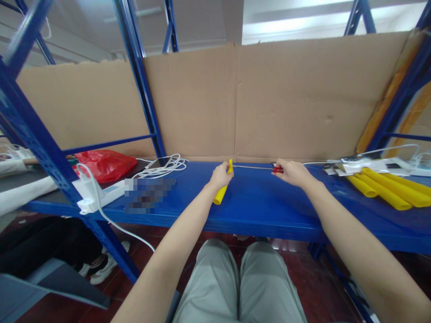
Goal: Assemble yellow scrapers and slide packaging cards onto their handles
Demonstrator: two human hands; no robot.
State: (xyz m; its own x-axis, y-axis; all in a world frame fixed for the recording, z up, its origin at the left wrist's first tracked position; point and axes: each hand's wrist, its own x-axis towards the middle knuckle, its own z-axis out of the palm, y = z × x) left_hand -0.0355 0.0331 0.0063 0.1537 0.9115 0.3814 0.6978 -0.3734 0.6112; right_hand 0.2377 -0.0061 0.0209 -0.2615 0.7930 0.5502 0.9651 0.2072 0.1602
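Note:
My left hand [220,176] is closed around a yellow tube [221,195], which stands at a slant above the blue shelf. Its lower end pokes out below my palm and its top end shows past my fingers. My right hand [291,172] grips the red handle of a long-shafted screwdriver [278,169]. The thin metal shaft runs level to the left and reaches the tube near its upper end. Whether the tip goes into the tube or only touches it, I cannot tell.
On the right, several yellow tubes [393,190] lie beside white strips and cables. A white power strip [111,192], coiled white cable [168,165] and red plastic bag [104,165] are on the left. Cardboard [286,98] backs the blue shelf [262,197]. Another person's leg [50,244] shows lower left.

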